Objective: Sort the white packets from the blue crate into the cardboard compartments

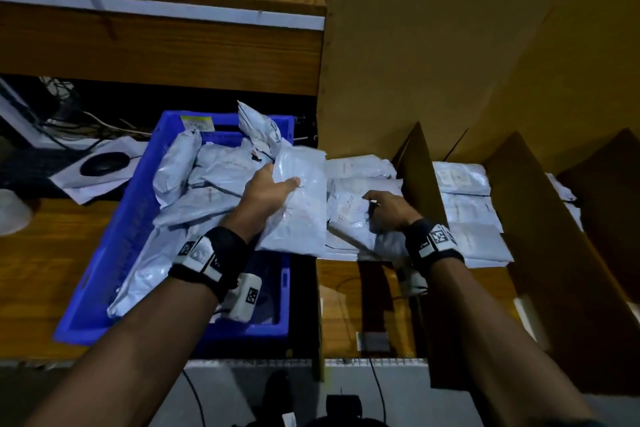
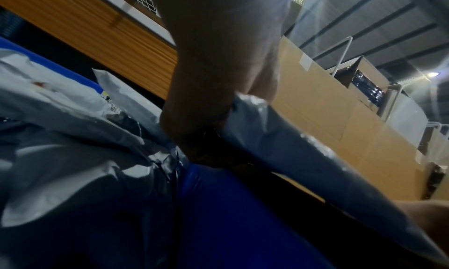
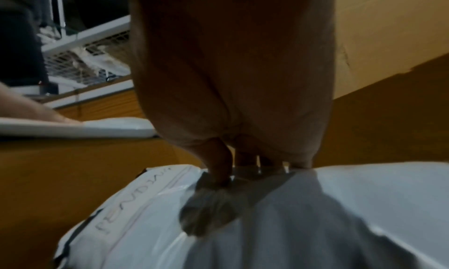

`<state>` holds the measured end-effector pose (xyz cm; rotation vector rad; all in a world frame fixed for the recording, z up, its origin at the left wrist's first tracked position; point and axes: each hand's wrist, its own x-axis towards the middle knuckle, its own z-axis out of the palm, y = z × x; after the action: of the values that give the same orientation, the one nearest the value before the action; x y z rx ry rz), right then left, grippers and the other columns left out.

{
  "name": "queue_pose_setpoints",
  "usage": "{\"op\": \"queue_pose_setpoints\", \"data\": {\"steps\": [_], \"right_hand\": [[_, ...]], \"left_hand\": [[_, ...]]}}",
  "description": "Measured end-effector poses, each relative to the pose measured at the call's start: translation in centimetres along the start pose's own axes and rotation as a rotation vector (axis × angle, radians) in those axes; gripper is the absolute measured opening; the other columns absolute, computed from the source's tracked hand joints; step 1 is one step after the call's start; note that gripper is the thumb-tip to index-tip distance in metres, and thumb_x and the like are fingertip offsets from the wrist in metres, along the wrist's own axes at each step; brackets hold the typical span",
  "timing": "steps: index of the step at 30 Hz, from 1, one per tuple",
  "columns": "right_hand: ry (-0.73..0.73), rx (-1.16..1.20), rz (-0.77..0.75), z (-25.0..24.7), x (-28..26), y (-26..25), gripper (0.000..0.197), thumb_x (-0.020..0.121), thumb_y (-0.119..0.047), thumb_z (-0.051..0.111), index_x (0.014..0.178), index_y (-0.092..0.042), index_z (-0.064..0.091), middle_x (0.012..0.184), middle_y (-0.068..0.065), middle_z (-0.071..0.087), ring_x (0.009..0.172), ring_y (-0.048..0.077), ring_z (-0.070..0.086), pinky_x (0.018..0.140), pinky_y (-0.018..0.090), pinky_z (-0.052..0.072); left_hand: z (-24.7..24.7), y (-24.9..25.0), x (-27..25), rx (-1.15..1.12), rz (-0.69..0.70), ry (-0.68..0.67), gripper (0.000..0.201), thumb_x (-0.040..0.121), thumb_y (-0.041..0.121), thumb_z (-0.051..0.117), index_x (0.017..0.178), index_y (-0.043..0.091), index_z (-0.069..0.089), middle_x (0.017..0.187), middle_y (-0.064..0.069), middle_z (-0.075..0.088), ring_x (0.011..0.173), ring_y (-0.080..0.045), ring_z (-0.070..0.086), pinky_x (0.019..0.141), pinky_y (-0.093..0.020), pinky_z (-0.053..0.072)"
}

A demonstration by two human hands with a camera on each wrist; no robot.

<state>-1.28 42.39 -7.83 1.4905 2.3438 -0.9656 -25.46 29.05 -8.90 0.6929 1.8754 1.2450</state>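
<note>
The left hand gripped a flat white packet, thumb lying across its top face and the fingers hidden beneath; the wrist view showed the edge of the packet pinched in the fold of the hand. It was held level over the right rim of the blue crate, probably so its face could be read before choosing a slot. The right hand had its fingertips curled down onto the top packet of a stack just right of the crate, bunching the film into a puckered fold. That looked like a hold to steady or square the pile, though whether it lifted anything could not be told.

The packets were thin glossy plastic mailers, soft, wrinkled and slippery-looking, some with faint handwriting and one with printed lettering. Many more lay heaped and creased inside the crate, a rigid moulded tub. Right of the crate stood the cardboard dividers, plain brown sheet set upright, with flat packets already laid in the compartments between them. Crate and dividers sat on a wood-grain table.
</note>
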Motion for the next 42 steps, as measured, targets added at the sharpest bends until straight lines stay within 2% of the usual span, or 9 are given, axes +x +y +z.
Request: {"op": "queue_pose_setpoints", "data": {"steps": [7,11,17,21,25,29,35,39,42], "right_hand": [[-0.067,-0.226,-0.069,1.4,3.0,0.1,0.065,0.091,0.001,0.053,0.147,-0.031,0.059,0.133,0.004,0.070,0.130,0.032,0.059,0.108,0.047,0.048],[0.232,-0.240,-0.154,3.9,3.7,1.8,0.047,0.094,-0.010,0.060,0.134,-0.032,0.068,0.123,0.013,0.067,0.113,0.040,0.064,0.095,0.047,0.055],[0.568,-0.144,-0.318,8.8,1.2,3.3,0.041,0.098,-0.020,0.066,0.138,-0.021,0.058,0.128,0.013,0.058,0.115,0.036,0.055,0.094,0.047,0.051],[0.460,-0.276,-0.324,11.6,0.7,5.0,0.051,0.110,-0.032,0.043,0.160,-0.038,0.035,0.163,0.010,0.035,0.150,0.040,0.028,0.122,0.062,0.026],[0.300,-0.319,-0.301,12.0,1.2,6.3,0.060,0.114,-0.034,0.034,0.167,-0.046,0.008,0.176,0.006,0.009,0.161,0.038,0.000,0.126,0.066,-0.002],[0.286,-0.365,-0.326,12.2,1.5,6.8,0.072,0.111,-0.027,0.045,0.168,-0.043,0.004,0.176,0.009,0.009,0.161,0.040,0.000,0.125,0.068,0.002],[0.211,-0.277,-0.348,10.8,1.8,6.9,0.066,0.111,-0.028,0.045,0.168,-0.040,0.014,0.173,0.011,0.021,0.159,0.039,0.016,0.123,0.068,0.017],[0.450,0.181,-0.365,6.8,-1.1,4.5,0.047,0.110,-0.023,0.051,0.157,-0.017,0.045,0.149,0.016,0.055,0.136,0.035,0.054,0.112,0.052,0.046],[0.590,0.416,-0.367,3.4,-4.9,1.2,0.040,0.111,-0.029,0.053,0.150,-0.019,0.051,0.133,0.006,0.067,0.117,0.021,0.067,0.096,0.037,0.057]], "left_hand": [[0.1,0.3,0.0,0.033,-0.041,-0.003,0.056,0.085,0.043,0.081,0.133,0.023,0.061,0.128,-0.001,0.071,0.115,-0.025,0.069,0.106,-0.049,0.055],[-0.1,-0.4,0.8,0.062,-0.044,-0.011,0.077,0.061,0.064,0.077,0.128,0.026,0.064,0.121,0.004,0.074,0.110,-0.022,0.072,0.102,-0.048,0.058],[-0.2,-0.3,0.7,0.073,-0.043,-0.017,0.053,0.074,0.052,0.079,0.119,0.029,0.064,0.118,0.004,0.075,0.108,-0.022,0.072,0.102,-0.048,0.058],[-0.2,-0.3,0.8,0.084,-0.040,-0.012,0.052,0.074,0.054,0.080,0.116,0.030,0.061,0.120,0.004,0.073,0.110,-0.022,0.071,0.102,-0.048,0.058],[0.2,0.0,0.3,0.116,-0.027,0.007,0.063,0.078,0.052,0.079,0.132,0.023,0.062,0.124,0.004,0.071,0.113,-0.022,0.069,0.105,-0.047,0.056],[0.3,0.6,-0.5,0.158,0.007,0.044,0.048,0.094,0.038,0.076,0.134,0.017,0.060,0.125,0.002,0.068,0.117,-0.024,0.065,0.107,-0.044,0.052],[-0.2,0.6,-1.4,0.078,0.012,0.007,0.058,0.078,0.051,0.077,0.126,0.023,0.064,0.120,0.004,0.075,0.109,-0.021,0.072,0.103,-0.049,0.057],[-0.5,2.0,-2.4,-0.027,0.100,0.031,0.062,0.074,0.058,0.076,0.126,0.027,0.067,0.117,0.009,0.077,0.107,-0.017,0.075,0.100,-0.049,0.059],[-0.3,4.3,-3.5,-0.054,0.145,0.021,0.046,0.082,0.048,0.076,0.122,0.027,0.067,0.115,0.010,0.078,0.103,-0.015,0.076,0.097,-0.048,0.061]]}}
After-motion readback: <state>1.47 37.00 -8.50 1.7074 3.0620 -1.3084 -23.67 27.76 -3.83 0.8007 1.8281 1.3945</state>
